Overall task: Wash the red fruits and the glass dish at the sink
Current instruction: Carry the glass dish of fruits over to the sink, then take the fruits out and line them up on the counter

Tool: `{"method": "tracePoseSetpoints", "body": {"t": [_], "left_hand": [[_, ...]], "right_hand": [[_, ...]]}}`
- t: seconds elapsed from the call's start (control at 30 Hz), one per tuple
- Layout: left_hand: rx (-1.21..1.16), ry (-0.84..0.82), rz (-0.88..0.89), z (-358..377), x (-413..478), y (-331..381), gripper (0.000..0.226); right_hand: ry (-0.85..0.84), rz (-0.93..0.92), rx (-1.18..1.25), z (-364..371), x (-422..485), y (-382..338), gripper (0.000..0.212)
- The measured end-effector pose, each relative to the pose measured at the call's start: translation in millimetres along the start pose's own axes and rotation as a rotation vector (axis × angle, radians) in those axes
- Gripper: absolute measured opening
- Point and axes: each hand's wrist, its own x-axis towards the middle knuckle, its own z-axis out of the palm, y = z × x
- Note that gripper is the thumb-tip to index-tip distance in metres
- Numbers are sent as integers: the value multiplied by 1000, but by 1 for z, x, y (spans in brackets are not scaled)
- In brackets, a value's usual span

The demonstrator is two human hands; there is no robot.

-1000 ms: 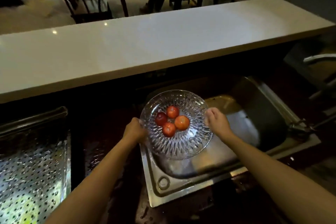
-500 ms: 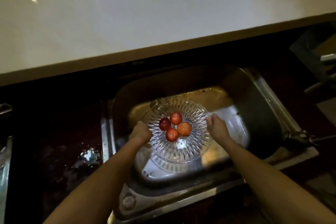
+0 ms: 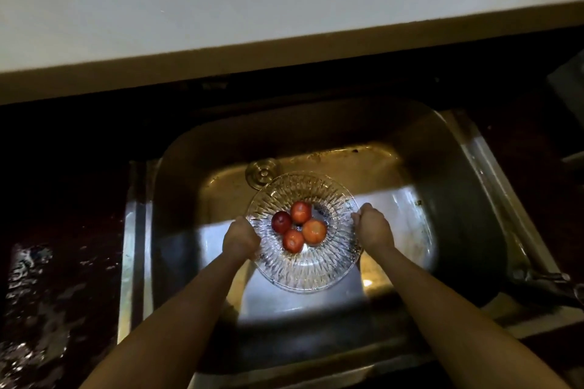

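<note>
Gripping glass dish (image 3: 303, 273) — between hands (image 3: 240, 239) (image 3: 373, 228), fruits (image 3: 313, 230) inside

Dim frame. One hard-edged pool of light on the sink (image 3: 395, 215) floor, right where I look. Sink walls and the dark wet worktop (image 3: 47, 278) go near black, only speckled glints. The glass dish (image 3: 303, 265) sparkles with glare. The pale upper worktop (image 3: 252, 3) is soft, its edge bowed by the wide lens.

The glass dish (image 3: 303, 265), carried by the left hand (image 3: 240, 238) and right hand (image 3: 373, 229), has moved from above the sink (image 3: 458, 174) rim's near-left corner to over the basin's middle (far edge now overlapping the drain (image 3: 263, 171)).
</note>
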Motion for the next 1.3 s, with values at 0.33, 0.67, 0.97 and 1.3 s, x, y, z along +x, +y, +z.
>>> {"method": "tracePoseSetpoints", "body": {"t": [0.33, 0.67, 0.97, 1.3], "left_hand": [[-61, 107, 77, 20, 4, 9, 30], [22, 255, 157, 33, -29, 14, 51], [-157, 160, 200, 66, -45, 41, 64], [-270, 219, 208, 79, -44, 45, 52]], "right_hand": [[10, 23, -114, 8, 19, 13, 23], [173, -114, -71, 3, 12, 9, 19], [-235, -508, -13, 28, -11, -3, 62], [-157, -398, 104, 33, -14, -11, 57]]}}
